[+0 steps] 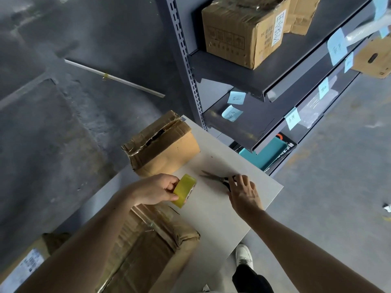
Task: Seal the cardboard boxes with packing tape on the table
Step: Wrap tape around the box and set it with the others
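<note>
My left hand (155, 190) grips a yellowish roll of packing tape (184, 190) just above the grey table (213, 210). My right hand (243, 192) lies on the black handles of a pair of scissors (213, 178), whose blades point left on the table. A small cardboard box (163, 144) with a torn, partly open top stands at the table's far corner. A larger box (148, 248) wrapped in clear tape sits near me, partly hidden by my left forearm.
A dark metal shelf rack (243, 81) with cardboard boxes (243, 32) and blue sticky notes stands right behind the table. A teal case (266, 154) sits on its low shelf. Another labelled box (23, 269) is at lower left. Concrete floor surrounds the table; my shoe (244, 255) shows below.
</note>
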### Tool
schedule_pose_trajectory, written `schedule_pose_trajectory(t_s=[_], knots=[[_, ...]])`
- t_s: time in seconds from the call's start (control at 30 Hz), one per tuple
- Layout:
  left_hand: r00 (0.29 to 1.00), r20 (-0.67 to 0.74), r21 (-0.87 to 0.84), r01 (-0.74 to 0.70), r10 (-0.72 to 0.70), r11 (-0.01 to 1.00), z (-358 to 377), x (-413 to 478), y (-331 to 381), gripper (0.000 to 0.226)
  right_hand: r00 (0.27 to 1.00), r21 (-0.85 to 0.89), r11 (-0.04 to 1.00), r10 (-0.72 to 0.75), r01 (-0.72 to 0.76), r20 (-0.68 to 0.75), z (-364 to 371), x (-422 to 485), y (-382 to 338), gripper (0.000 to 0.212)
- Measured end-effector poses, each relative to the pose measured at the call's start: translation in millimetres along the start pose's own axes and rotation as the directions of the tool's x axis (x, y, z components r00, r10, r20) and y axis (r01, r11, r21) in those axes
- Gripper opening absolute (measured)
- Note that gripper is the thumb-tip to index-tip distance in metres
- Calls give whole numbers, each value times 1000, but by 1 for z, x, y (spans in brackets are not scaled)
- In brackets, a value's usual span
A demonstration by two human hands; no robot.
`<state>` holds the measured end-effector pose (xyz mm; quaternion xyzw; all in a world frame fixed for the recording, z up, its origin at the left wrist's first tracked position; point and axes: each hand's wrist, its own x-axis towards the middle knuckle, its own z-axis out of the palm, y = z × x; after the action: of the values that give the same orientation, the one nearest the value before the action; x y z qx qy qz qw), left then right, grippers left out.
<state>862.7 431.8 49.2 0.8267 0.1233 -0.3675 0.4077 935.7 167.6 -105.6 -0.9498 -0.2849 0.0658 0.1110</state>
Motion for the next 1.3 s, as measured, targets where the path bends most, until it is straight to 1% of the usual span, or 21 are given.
schedule_pose_trajectory(t_s=[0.07,0.17,0.37,0.47,0.5,0.57,0.67,0.7,0.73,0.8,0.83,0.87,0.97,1.0,1.03,1.1,1.13,1.17,1.23,1.27,1.3], knots=[[1000,-4,-9,-6,6,1000,1,-2,1,23,1000,-47,999,4,-3,23,-1,1,-2,53],[1000,-8,-37,-11,11,999,1,-4,2,28,994,-89,995,47,-38,94,-4,2,-7,44],[1000,-15,-81,-1,-1,997,5,-10,7,32,975,-41,997,73,-66,210,-13,-4,-16,42],[1000,-20,-88,5,-7,996,6,-12,9,35,967,37,995,81,-93,241,-27,-8,-24,40],[1000,-27,-90,6,-8,996,6,-12,9,36,958,92,990,80,-109,274,-31,-9,-26,39],[999,-33,-110,0,-4,994,7,-13,11,35,927,262,948,73,-179,369,-36,-13,-27,34],[997,-77,-123,-10,1,992,9,-15,13,25,884,500,802,74,-328,462,-35,-21,-31,15],[995,-101,-125,-9,-4,992,9,-15,13,24,870,552,745,74,-373,488,-37,-24,-33,17],[992,-125,-124,-13,-2,992,9,-16,13,24,848,610,661,78,-437,524,-40,-28,-34,21],[987,-158,-130,-19,-2,991,9,-16,13,25,784,702,415,47,-579,619,-46,-34,-33,28],[987,-164,-140,-18,-5,990,9,-17,14,26,757,716,310,18,-625,653,-48,-39,-31,31],[986,-167,-153,-19,-7,988,9,-18,14,27,741,721,240,-13,-650,672,-48,-44,-28,34],[983,-183,-188,-15,-20,982,10,-19,16,28,733,742,144,-120,-654,670,-47,-58,-22,34],[982,-189,-197,-13,-25,980,10,-19,17,28,722,740,140,-163,-658,673,-49,-62,-22,37],[981,-191,-193,-10,-27,981,10,-20,18,28,706,737,166,-211,-656,676,-50,-66,-21,43],[982,-187,-175,-4,-29,984,12,-19,19,27,668,737,261,-311,-624,676,-51,-72,-21,50],[981,-192,-175,-8,-26,984,12,-19,20,26,649,737,291,-350,-610,676,-53,-73,-20,53],[981,-195,-177,-11,-24,984,13,-19,21,26,637,739,290,-378,-608,672,-54,-76,-19,54],[979,-205,-182,-14,-24,983,14,-20,22,25,630,751,251,-419,-611,653,-56,-79,-18,49],[978,-208,-185,-15,-24,983,14,-20,22,25,628,757,256,-434,-601,645,-58,-81,-20,43],[978,-208,-185,-12,-27,983,14,-21,22,25,620,757,292,-442,-584,648,-60,-82,-22,37]])
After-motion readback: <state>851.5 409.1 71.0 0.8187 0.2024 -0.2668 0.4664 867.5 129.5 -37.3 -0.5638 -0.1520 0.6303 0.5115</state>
